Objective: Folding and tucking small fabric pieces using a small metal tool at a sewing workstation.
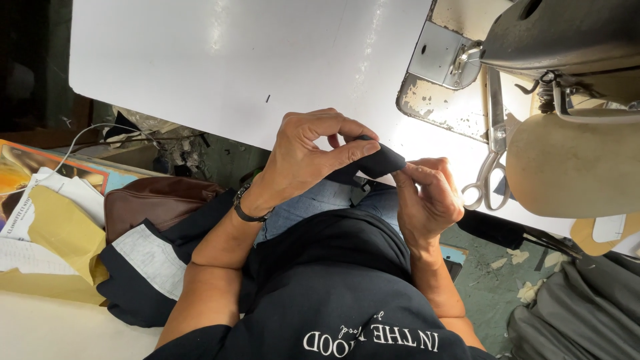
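- Left hand (303, 157) and right hand (427, 193) each hold a narrow grip, pinching the small dark cloth piece (377, 160) between them, above the lap.
- Likely soft, light, floppy; best taken at its folded edges.
- Scissors (490, 167) lie on the desk (220, 67), right of the grip.

The white desk (220, 60) is being lit brightly from above, glare being thrown near its edge; the left corner is being left dim.

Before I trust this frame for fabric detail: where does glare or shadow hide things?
Head view: glare streaks the white table, brightest by the scissors; the dark fabric piece pinched between left hand and right hand reads as flat black, weave lost; the upper-left corner is in deep shadow; hands look sharp.
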